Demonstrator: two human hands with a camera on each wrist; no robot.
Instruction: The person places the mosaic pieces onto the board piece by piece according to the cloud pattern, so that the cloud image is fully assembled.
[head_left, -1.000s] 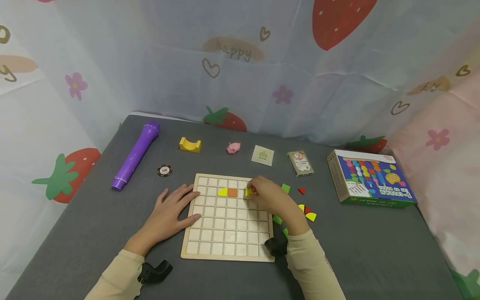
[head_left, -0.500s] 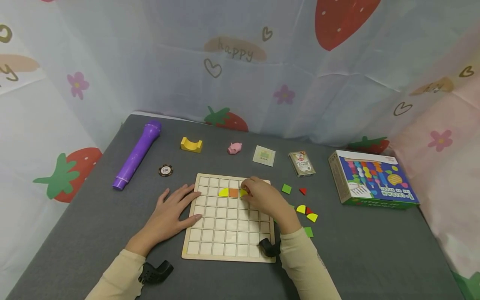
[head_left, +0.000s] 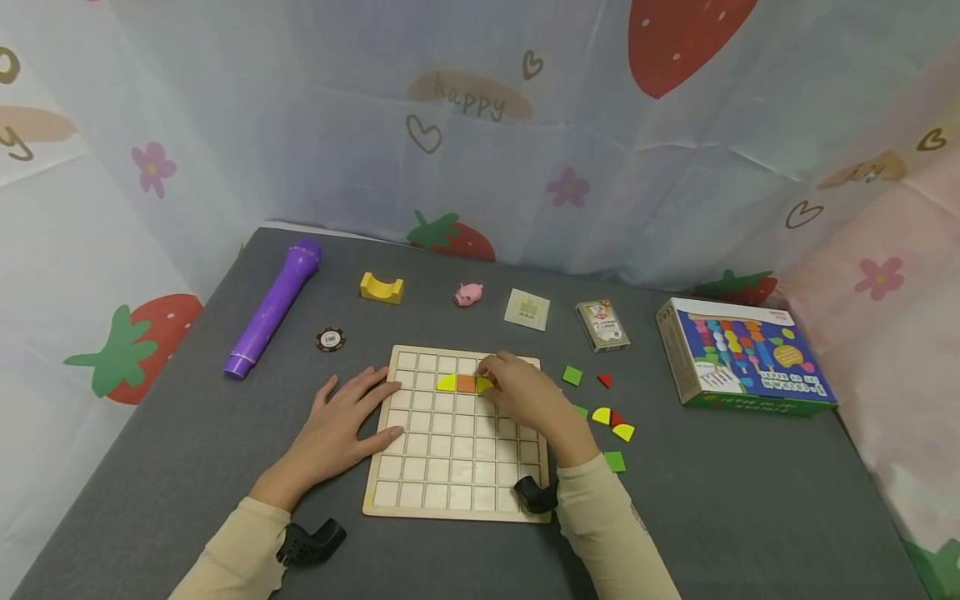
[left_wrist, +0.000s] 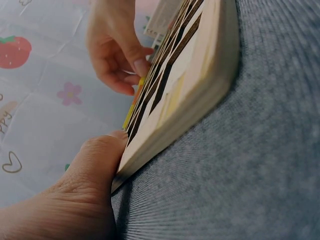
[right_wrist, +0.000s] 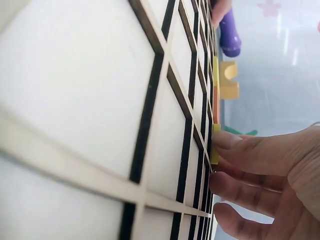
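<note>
A wooden grid board (head_left: 449, 448) lies flat on the dark table. In its second row from the back sit a yellow quarter-round tile (head_left: 447, 382) and, touching its right side, an orange square tile (head_left: 466, 383). My right hand (head_left: 527, 402) pinches a second yellow quarter-round tile (right_wrist: 216, 143) right beside the orange one, on the same row. The right wrist view has the thumb (right_wrist: 245, 150) against this tile and the other fingers bent below. My left hand (head_left: 341, 437) rests with fingers spread on the board's left edge, its thumb (left_wrist: 97, 155) at the rim.
Right of the board lie green squares (head_left: 572, 376), red triangles (head_left: 605, 381) and yellow quarter-rounds (head_left: 623, 432). Behind stand a purple microphone (head_left: 273, 308), poker chip (head_left: 330, 339), yellow arch block (head_left: 382, 288), pink pig (head_left: 468, 294), pattern card (head_left: 527, 309), card box (head_left: 602, 325) and game box (head_left: 746, 354).
My right hand has moved left along the row, bringing the yellow tile up to the orange one. More green squares show at the right. The left hand has stayed in place.
</note>
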